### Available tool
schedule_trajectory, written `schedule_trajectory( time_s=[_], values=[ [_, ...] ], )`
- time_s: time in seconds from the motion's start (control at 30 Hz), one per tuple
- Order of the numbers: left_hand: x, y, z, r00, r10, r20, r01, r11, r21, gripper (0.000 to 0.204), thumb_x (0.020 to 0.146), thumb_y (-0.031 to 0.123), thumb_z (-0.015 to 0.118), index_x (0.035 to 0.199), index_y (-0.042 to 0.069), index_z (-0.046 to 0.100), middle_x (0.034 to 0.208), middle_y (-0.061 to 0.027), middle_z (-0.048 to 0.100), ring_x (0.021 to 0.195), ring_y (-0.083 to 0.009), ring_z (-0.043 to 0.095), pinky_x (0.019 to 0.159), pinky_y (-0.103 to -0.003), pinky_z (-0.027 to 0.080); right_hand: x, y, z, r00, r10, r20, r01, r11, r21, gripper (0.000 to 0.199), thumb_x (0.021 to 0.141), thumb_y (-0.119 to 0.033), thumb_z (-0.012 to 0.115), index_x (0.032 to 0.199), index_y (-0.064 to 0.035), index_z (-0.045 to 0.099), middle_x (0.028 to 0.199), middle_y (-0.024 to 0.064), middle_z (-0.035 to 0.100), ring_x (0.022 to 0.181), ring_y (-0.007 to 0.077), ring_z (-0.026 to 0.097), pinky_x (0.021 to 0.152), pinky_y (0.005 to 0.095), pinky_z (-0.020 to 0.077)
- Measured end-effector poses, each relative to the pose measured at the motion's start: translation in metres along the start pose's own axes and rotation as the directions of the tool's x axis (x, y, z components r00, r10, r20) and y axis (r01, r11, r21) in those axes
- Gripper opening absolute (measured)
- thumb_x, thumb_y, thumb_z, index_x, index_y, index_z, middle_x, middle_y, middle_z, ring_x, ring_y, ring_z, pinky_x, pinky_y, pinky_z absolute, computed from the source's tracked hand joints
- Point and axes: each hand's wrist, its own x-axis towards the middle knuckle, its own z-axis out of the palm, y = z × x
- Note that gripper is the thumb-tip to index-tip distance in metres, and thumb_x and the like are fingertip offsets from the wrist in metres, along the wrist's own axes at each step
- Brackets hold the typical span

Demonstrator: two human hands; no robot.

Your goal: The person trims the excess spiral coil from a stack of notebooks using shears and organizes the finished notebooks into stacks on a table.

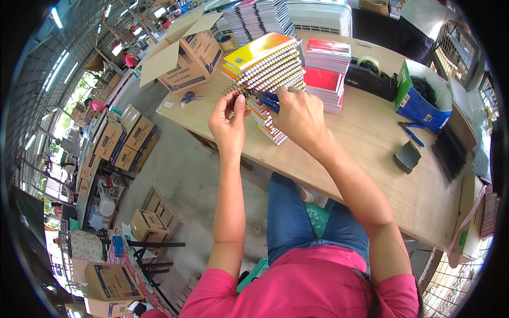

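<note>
In front of me, near the table's edge, my left hand (228,124) is closed with a dark wire spiral coil (229,90) pinched between thumb and fingers. My right hand (303,117) grips blue-handled pliers (269,100), whose jaws point left toward the coil. Whether the jaws touch the wire cannot be made out. Right behind both hands rises a tall stack of spiral-bound notebooks (273,70) with yellow and orange covers, leaning a little and partly hidden by my right hand.
Red-covered notebooks (324,80) stand beside the stack. Further right are a black tape dispenser (371,80), a blue-green box (419,108) of black coils, other pliers (411,133), a dark green block (407,157) and loose coils (449,155). Scissors (190,97) and an open carton (189,62) lie left.
</note>
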Motion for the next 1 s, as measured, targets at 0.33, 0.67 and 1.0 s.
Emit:
schedule_trajectory(
  time_s=[0.33, 0.67, 1.0],
  values=[
    [0.003, 0.004, -0.003, 0.998, -0.032, 0.049, 0.036, 0.995, -0.097, 0.024, 0.099, 0.016, 0.062, 0.114, -0.002, 0.062, 0.09, -0.0017, 0.062, 0.072, -0.0054, 0.055, 0.063, -0.023, 0.054, -0.007, 0.002, -0.01, 0.981, -0.04, -0.191, 0.026, 0.997, -0.071, 0.045, 0.078, -0.044, 0.074, 0.089, -0.0016, 0.062, 0.094, 0.0138, 0.065, 0.089, 0.0311, 0.066, 0.068, 0.0471, 0.0517],
    [0.007, 0.005, 0.008, 1.0, 0.002, -0.026, -0.003, 1.0, -0.029, 0.022, 0.098, 0.02, 0.063, 0.103, -0.001, 0.061, 0.083, 0.0006, 0.061, 0.059, -0.0029, 0.046, 0.05, -0.02, 0.037, 0.001, 0.006, 0.001, 0.994, -0.032, -0.103, 0.033, 0.999, 0.007, 0.044, 0.077, -0.042, 0.078, 0.088, -0.0025, 0.062, 0.081, 0.0144, 0.066, 0.066, 0.0352, 0.067, 0.057, 0.0446, 0.0519],
    [0.004, 0.009, -0.01, 1.0, 0.016, -0.024, -0.013, 0.994, 0.111, 0.022, 0.097, 0.014, 0.063, 0.112, -0.003, 0.063, 0.096, -0.004, 0.066, 0.087, -0.0075, 0.059, 0.073, -0.022, 0.05, -0.007, -0.008, -0.015, 0.986, -0.05, -0.159, 0.041, 0.997, -0.058, 0.044, 0.077, -0.042, 0.076, 0.091, -0.0024, 0.064, 0.095, 0.0123, 0.066, 0.088, 0.0304, 0.067, 0.071, 0.0462, 0.052]
  ],
)
